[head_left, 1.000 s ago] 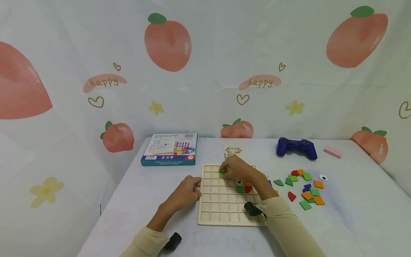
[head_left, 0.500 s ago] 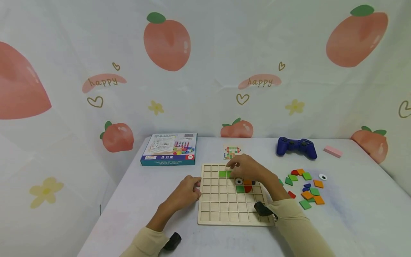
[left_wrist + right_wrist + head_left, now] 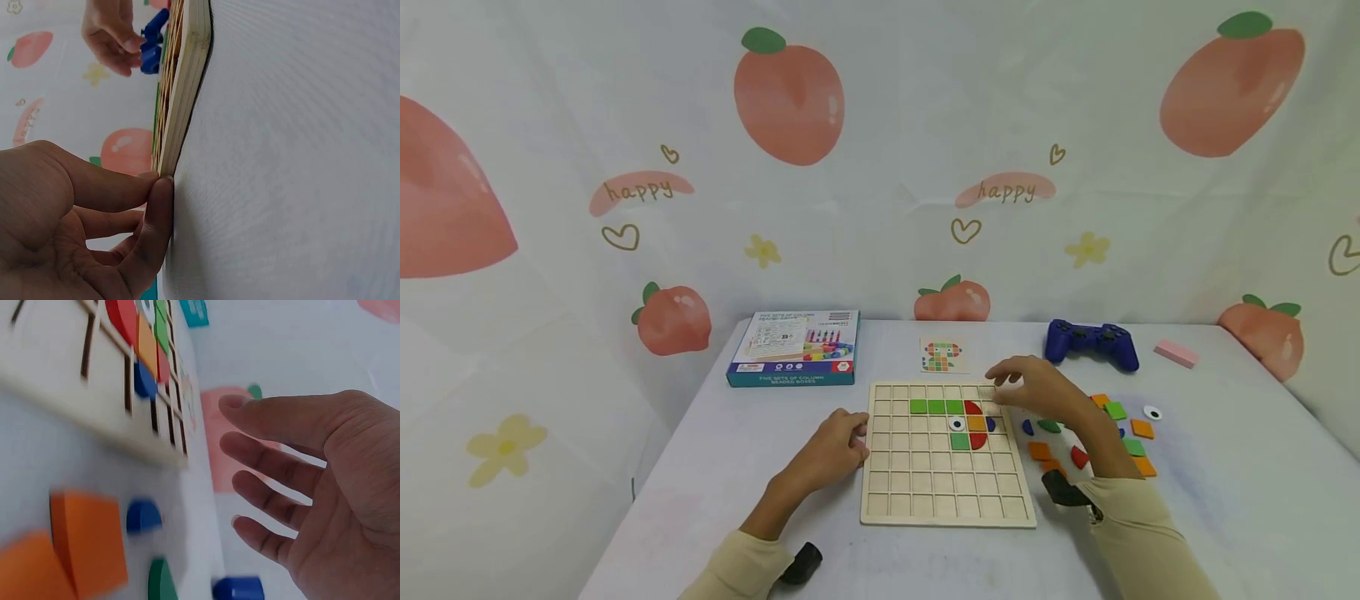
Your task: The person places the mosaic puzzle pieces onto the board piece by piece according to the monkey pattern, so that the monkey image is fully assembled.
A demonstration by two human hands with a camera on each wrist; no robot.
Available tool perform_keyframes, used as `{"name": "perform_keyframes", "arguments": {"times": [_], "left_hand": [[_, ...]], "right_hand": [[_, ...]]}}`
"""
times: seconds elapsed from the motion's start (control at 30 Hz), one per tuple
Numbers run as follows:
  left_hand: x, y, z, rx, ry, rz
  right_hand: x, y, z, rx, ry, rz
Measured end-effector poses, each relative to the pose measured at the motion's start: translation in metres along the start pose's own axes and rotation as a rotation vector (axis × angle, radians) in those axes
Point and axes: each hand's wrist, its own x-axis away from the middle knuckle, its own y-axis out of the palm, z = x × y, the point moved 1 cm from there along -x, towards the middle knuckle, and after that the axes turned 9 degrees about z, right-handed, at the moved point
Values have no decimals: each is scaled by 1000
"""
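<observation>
A pale wooden grid board (image 3: 947,524) lies in front of me. In its cells sit three light green square tiles (image 3: 936,407) in a row, a white eye tile (image 3: 957,423), an orange square (image 3: 976,423), red and blue curved tiles and a darker green square (image 3: 960,442). At the board's left edge, my left hand (image 3: 831,450) pinches the rim between thumb and index finger, seen up close in the left wrist view. My right hand (image 3: 1037,390) hovers over the upper right corner, fingers loosely bent and holding nothing, as the right wrist view (image 3: 337,469) confirms.
Loose coloured tiles (image 3: 1142,429) are scattered right of the board, partly behind the right forearm. A small pattern card (image 3: 942,356) lies beyond the board. Further back are a boxed bead set (image 3: 793,348), a blue game controller (image 3: 1092,344) and a pink block (image 3: 1177,353).
My right hand has moved right from the upper middle of the board to its right corner, uncovering the row of green tiles and the upper red tile. The left hand stays at the rim.
</observation>
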Motion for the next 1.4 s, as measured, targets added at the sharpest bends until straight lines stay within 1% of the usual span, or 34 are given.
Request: {"name": "perform_keyframes", "arguments": {"times": [0.17,0.37,0.57,0.67,0.8,1.03,1.23,1.4], "left_hand": [[-1,-1,-1,-3,-3,-6],[0,-1,-1,-4,-20,-10],[1,-2,-2,2,-13,-5],[1,-2,-2,4,-15,-7],[1,-2,0,4,-19,-9],[0,-3,1,16,-15,-10],[0,-3,1,21,-8,-10],[0,-2,0,22,-7,-9]], "right_hand": [[9,-13,17,17,22,33],[17,-29,43,25,80,74],[30,-45,62,15,131,109],[36,-52,70,18,170,101],[42,-59,82,29,228,66],[48,-64,97,33,289,12],[50,-64,105,17,302,3],[50,-64,108,1,311,0]]}}
